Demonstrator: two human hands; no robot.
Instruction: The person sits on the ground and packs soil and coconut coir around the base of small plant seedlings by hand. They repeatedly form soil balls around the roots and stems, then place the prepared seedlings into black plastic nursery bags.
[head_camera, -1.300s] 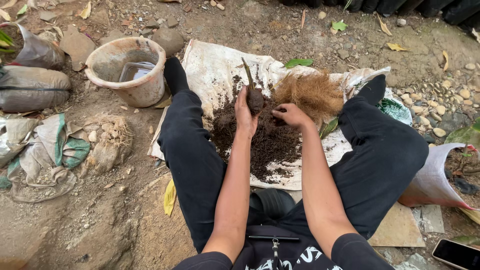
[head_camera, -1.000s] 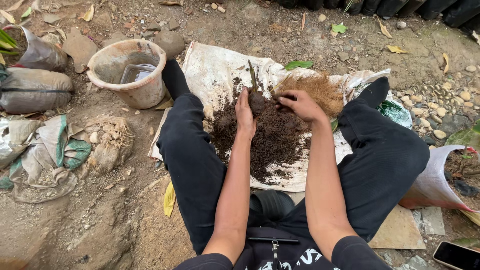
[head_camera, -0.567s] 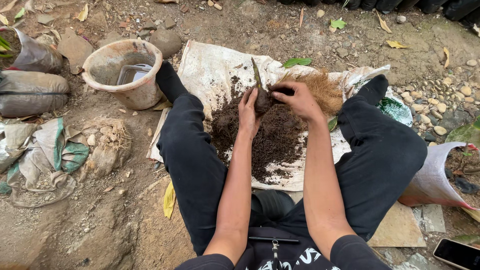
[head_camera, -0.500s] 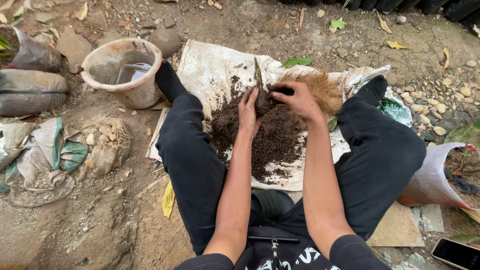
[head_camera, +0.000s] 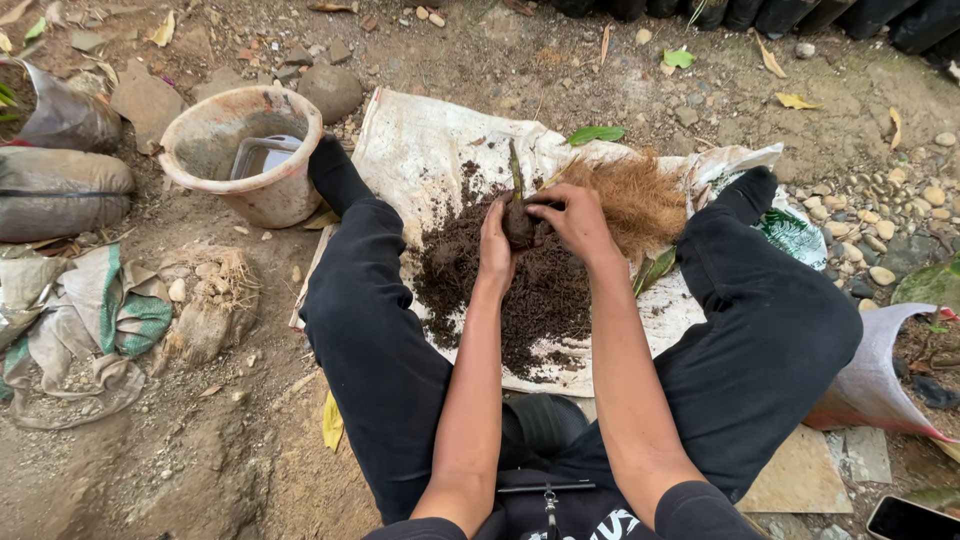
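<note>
Both forearms are extended forward between the spread legs. The left hand (head_camera: 495, 245) and right hand (head_camera: 572, 218) are brought together, fingers curled inward, palms facing.

We sit with our legs spread around a sack sheet (head_camera: 420, 160) on the ground, a soil heap (head_camera: 545, 300) on it between our knees. Our left hand (head_camera: 495, 245) and right hand (head_camera: 575, 220) meet above the heap around a soil ball (head_camera: 518, 228). Coconut fibre (head_camera: 640, 195) lies just right of them. A bucket (head_camera: 215, 170) stands left of our left leg, filled bags (head_camera: 60, 180) farther left.
</note>
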